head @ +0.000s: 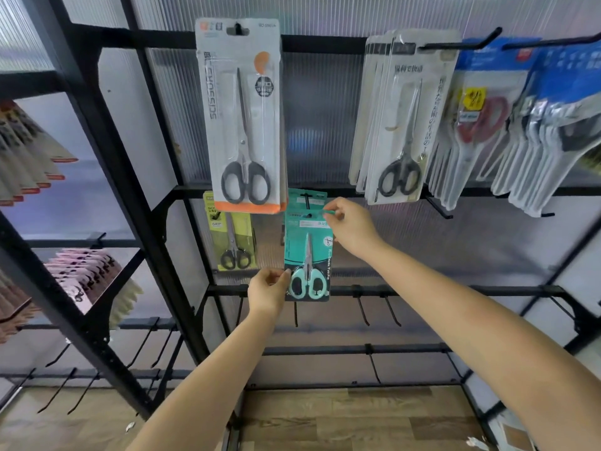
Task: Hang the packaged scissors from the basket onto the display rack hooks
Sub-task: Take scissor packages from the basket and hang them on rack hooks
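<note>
Both hands [349, 227] pinch teal scissors pack [307, 252], lettering unreadable.

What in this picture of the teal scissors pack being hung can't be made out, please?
Head view:
- Basket: outside the frame.
- Teal pack: its hang hole is blurred, so whether it sits on the hook is unclear.
- Teal pack behind it: mostly covered.
- Left hand and right hand: fingertip contact is too small to judge.

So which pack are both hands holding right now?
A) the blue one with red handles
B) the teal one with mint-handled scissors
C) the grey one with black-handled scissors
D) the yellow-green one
B: the left hand pinches the teal pack at its bottom corner, and the right hand pinches its top edge.
</note>
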Tool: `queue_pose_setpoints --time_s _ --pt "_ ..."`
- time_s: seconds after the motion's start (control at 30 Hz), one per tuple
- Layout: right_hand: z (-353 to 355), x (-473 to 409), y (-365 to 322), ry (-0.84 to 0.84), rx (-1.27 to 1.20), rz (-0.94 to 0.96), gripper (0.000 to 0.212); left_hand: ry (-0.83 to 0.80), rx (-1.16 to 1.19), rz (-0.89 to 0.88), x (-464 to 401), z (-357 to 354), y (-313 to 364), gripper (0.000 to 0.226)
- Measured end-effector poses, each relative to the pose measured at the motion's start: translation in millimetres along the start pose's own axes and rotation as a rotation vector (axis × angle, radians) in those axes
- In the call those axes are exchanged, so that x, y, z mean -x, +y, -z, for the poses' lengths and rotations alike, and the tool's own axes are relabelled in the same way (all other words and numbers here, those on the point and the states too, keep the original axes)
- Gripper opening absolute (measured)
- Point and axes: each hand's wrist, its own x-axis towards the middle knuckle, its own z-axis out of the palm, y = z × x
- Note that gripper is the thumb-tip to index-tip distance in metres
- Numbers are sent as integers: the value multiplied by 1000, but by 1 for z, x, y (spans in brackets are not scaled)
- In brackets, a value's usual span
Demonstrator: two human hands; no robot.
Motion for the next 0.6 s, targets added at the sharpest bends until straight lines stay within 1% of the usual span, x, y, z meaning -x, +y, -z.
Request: queue_pose_setpoints --time_s 0.17,0.3,0.43,0.6 --pt "-6 -14 7 34 42 45 21 11 -20 28 -22 -12 0 19" --pt "-13 -28 15 34 52 57 13 46 -39 51 -42 -18 3 15" --pt "-19 -42 20 62 59 66 12 60 -55 54 -58 -25 9 13" --pt "-26 -56 25 112 170 103 15 47 -56 69 -75 -32 14 13"
